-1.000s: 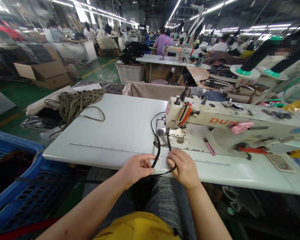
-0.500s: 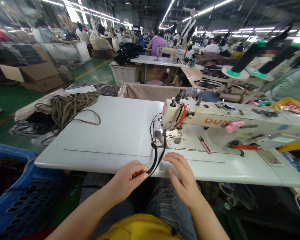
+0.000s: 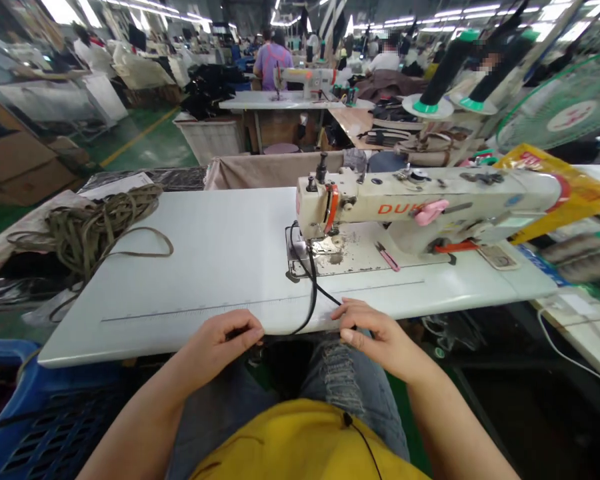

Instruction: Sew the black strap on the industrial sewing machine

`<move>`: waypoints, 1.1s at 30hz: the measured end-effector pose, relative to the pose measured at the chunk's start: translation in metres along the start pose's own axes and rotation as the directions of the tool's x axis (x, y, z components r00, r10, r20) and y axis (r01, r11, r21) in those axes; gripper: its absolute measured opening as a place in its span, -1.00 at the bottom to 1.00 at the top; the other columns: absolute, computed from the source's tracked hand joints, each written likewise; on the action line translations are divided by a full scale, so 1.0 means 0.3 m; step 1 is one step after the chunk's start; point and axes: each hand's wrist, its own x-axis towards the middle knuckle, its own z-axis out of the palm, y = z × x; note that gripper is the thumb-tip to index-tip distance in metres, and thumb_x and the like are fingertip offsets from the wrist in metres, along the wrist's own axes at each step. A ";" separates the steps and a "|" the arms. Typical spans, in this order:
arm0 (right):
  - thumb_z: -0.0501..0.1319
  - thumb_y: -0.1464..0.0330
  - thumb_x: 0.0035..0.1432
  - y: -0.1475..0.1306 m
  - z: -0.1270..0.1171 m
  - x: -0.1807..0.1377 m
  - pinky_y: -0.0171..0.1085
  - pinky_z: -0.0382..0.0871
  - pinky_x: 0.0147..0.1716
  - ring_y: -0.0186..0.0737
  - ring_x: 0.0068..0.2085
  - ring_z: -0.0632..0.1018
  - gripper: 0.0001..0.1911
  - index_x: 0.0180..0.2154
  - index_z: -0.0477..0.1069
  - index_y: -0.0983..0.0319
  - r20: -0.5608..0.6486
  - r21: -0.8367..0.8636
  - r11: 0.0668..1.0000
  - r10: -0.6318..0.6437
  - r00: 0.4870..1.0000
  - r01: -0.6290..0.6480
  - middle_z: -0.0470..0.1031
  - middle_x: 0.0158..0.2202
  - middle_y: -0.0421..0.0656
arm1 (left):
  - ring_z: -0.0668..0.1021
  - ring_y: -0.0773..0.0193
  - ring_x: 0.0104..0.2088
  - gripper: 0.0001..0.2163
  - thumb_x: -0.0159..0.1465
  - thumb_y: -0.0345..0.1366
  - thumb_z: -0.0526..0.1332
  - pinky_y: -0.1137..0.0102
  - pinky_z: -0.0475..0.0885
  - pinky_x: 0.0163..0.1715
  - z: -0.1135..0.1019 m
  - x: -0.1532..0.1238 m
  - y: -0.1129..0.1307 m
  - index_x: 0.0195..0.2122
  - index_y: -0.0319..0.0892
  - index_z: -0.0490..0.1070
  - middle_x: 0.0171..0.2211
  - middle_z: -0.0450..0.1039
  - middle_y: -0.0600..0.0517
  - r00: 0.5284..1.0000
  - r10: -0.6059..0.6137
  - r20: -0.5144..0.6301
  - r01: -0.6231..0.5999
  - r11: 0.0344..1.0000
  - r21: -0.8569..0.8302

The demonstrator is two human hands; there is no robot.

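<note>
A narrow, flexible black strip (image 3: 313, 300) is trailing from beneath the needle of a cream metal sewing machine with orange lettering (image 3: 405, 193), one strand curving toward six o'clock and the front edge of the smooth white tabletop (image 3: 215, 260), another crossing it toward five. There the right hand (image 3: 380, 333) is curling its fingers where the strand is meeting them; whether it is pinching, I cannot tell. At seven o'clock the left hand (image 3: 215, 347) is holding thumb and forefinger close together; what is lying between, I cannot tell. Pink-handled metal snips (image 3: 390, 259) are lying past three o'clock; tangled flat olive-brown webbing (image 3: 105, 223) is spilling at nine.
</note>
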 end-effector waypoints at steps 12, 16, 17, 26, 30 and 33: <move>0.26 0.01 0.35 0.185 -0.138 -0.178 0.13 0.40 0.24 -0.08 -0.17 0.61 -0.59 -0.37 0.54 0.18 -0.179 0.160 0.976 0.179 0.967 -0.151 0.57 -0.31 -0.12 | 0.39 0.17 -0.30 -0.61 0.34 0.11 0.21 0.41 0.31 -0.30 -0.074 -0.014 -0.120 -0.37 -0.13 0.45 -0.41 0.35 0.06 0.984 -0.139 -0.109 0.140 0.990 0.004; 0.23 0.02 0.38 0.188 -0.139 -0.176 0.13 0.38 0.24 -0.12 -0.21 0.59 -0.58 -0.37 0.52 0.18 -0.174 0.148 0.978 0.173 0.969 -0.148 0.53 -0.35 -0.13 | 0.39 0.17 -0.25 -0.64 0.36 0.09 0.21 0.40 0.30 -0.24 -0.060 -0.005 -0.147 -0.31 -0.13 0.47 -0.35 0.36 0.06 0.974 -0.167 -0.152 0.166 0.986 -0.018; 0.22 0.03 0.39 0.185 -0.142 -0.174 0.13 0.37 0.25 -0.13 -0.22 0.59 -0.58 -0.37 0.51 0.18 -0.171 0.141 0.980 0.162 0.972 -0.138 0.52 -0.36 -0.14 | 0.39 0.17 -0.25 -0.64 0.37 0.08 0.21 0.40 0.30 -0.23 -0.058 -0.003 -0.149 -0.30 -0.13 0.48 -0.35 0.37 0.06 0.974 -0.167 -0.154 0.164 0.986 -0.028; 0.27 0.10 0.38 0.178 -0.164 -0.164 0.10 0.17 0.34 -0.14 -0.20 0.54 -0.63 -0.41 0.53 0.19 -0.170 0.169 0.982 0.117 0.979 -0.088 0.48 -0.43 -0.16 | 0.39 0.17 -0.29 -0.63 0.32 0.09 0.25 0.42 0.32 -0.26 -0.046 0.009 -0.163 -0.34 -0.14 0.47 -0.39 0.35 0.06 0.968 -0.141 -0.209 0.132 0.990 -0.053; 0.28 0.13 0.37 0.196 -0.157 -0.166 0.10 0.10 0.38 -0.12 -0.16 0.55 -0.67 -0.39 0.55 0.17 -0.204 0.147 0.986 0.104 0.973 -0.074 0.50 -0.42 -0.17 | 0.39 0.20 -0.27 -0.66 0.33 0.06 0.26 0.44 0.31 -0.25 -0.042 0.012 -0.170 -0.35 -0.13 0.47 -0.38 0.35 0.08 0.964 -0.126 -0.236 0.115 0.991 -0.063; 0.28 0.15 0.37 0.205 -0.154 -0.166 0.11 0.08 0.39 -0.12 -0.15 0.55 -0.70 -0.38 0.55 0.16 -0.225 0.122 0.991 0.081 0.971 -0.054 0.50 -0.42 -0.18 | 0.39 0.21 -0.27 -0.68 0.34 0.04 0.26 0.45 0.32 -0.24 -0.042 0.013 -0.175 -0.34 -0.12 0.47 -0.37 0.34 0.09 0.962 -0.119 -0.245 0.107 0.992 -0.064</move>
